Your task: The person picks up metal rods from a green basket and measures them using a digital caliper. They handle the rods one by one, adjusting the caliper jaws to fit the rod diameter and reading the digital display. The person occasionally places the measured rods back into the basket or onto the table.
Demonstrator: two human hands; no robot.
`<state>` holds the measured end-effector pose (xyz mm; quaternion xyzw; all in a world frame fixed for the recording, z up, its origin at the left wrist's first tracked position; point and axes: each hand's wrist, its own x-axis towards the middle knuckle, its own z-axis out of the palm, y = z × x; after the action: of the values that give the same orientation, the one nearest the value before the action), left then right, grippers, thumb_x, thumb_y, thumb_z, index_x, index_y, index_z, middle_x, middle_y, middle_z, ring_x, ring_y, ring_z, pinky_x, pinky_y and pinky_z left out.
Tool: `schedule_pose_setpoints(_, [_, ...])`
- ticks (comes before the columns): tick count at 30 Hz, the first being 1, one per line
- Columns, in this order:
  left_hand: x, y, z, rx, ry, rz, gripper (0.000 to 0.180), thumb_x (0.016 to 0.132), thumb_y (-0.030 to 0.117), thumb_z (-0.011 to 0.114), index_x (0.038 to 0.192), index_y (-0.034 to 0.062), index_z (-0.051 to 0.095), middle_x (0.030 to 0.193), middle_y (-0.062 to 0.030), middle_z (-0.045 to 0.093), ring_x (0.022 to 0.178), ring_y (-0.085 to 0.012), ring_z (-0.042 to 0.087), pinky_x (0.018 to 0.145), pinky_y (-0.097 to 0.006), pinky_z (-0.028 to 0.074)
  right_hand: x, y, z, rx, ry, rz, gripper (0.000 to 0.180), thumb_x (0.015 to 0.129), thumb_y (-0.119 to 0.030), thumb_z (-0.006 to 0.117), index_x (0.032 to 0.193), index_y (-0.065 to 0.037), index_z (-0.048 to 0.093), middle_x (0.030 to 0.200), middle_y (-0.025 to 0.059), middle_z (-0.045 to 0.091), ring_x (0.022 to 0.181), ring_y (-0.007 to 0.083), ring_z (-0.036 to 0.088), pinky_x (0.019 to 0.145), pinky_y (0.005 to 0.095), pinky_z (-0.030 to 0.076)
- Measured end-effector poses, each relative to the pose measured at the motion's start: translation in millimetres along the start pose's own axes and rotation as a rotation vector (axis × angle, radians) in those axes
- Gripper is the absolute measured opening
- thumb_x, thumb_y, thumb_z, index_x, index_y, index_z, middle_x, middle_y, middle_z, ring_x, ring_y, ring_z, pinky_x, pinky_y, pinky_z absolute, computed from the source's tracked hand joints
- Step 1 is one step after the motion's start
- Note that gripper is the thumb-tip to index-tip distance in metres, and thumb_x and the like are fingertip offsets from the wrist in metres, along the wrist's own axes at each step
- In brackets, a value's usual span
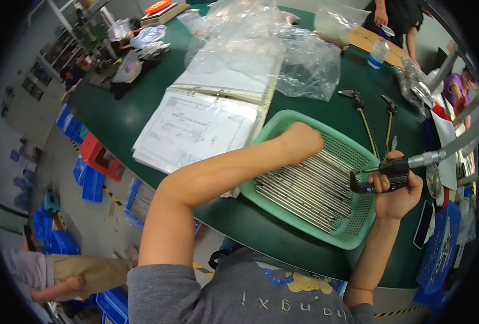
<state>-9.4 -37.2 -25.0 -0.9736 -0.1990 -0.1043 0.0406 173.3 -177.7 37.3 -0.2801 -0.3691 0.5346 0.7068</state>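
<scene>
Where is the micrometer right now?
In the head view, the micrometer is in the right hand, at the right edge of the green basket of metal rods.

Bright, even overhead light; glare on the plastic bags (pixel 282 48); strong fisheye bending and dark corners; slight softness throughout.

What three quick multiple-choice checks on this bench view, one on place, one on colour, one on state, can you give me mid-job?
1. Where do the thin metal rods lie?
A. in the basket
B. on the open binder
C. on the floor

2. What colour is the basket?
A. red
B. light green
C. yellow

3. What is the right hand doing?
A. resting flat on the table
B. hanging free
C. gripping a micrometer

Key: 1 A, the rods lie side by side inside the mesh basket. 2 B, its rim and walls are light green. 3 C, the fingers wrap the micrometer over the basket's right edge, while the left hand reaches into the basket.
</scene>
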Motion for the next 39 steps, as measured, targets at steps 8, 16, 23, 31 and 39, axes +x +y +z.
schedule_pose_setpoints(8, [33.6,7.4,-63.1,-1.298,0.254,-0.389,0.013,0.077,0.015,0.05,0.071,0.0041,0.047,0.065,-0.0038,0.05,0.052,-0.0123,0.048,0.046,-0.024,0.039,14.3,-22.3,22.6,-0.042,0.099,-0.056,0.078,0.073,-0.069,0.021,0.076,0.003,0.051,0.037,-0.0005,0.035,0.029,0.0079,0.032,0.036,0.0224,0.036])
schedule_pose_setpoints(16, [34.5,16.7,-45.7,-1.965,0.043,-0.297,0.021,0.085,0.028,0.045,0.086,0.0069,0.042,0.076,-0.0074,0.051,0.06,-0.0097,0.05,0.05,-0.021,0.04,31.1,3.8,2.8,-0.011,0.191,-0.071,0.082,0.072,-0.073,0.018,0.068,0.002,0.05,0.035,-0.0018,0.032,0.027,0.0067,0.029,0.033,0.0211,0.035])
schedule_pose_setpoints(23, [33.1,25.8,-33.2,-1.946,-0.012,-0.239,0.02,0.087,0.026,0.041,0.089,0.0071,0.04,0.078,-0.009,0.051,0.069,-0.0135,0.051,0.059,-0.023,0.042,31.1,18.3,-3.1,0.047,0.185,-0.084,0.08,0.079,-0.065,0.017,0.067,0.006,0.052,0.037,0.0016,0.037,0.029,0.0066,0.032,0.033,0.0207,0.034])
schedule_pose_setpoints(31, [31.6,31.4,-31.6,-2.159,-0.022,-0.247,0.017,0.089,0.02,0.036,0.094,0.0034,0.037,0.084,-0.0102,0.048,0.073,-0.0201,0.056,0.063,-0.033,0.051,24.9,16.6,-12.2,0.108,0.165,0.048,0.076,0.08,-0.061,0.013,0.069,0.004,0.049,0.035,-0.0013,0.028,0.027,0.0081,0.026,0.036,0.0252,0.038])
schedule_pose_setpoints(39, [32.6,37.7,-29.7,-2.124,-0.033,-0.344,0.017,0.087,0.022,0.04,0.091,0.0056,0.038,0.079,-0.008,0.046,0.065,-0.0213,0.057,0.057,-0.028,0.049,23.1,16.6,-9.2,0.238,0.214,0.045,0.08,0.082,-0.058,0.01,0.064,0.008,0.052,0.036,0.0048,0.036,0.026,0.0095,0.029,0.031,0.023,0.033])
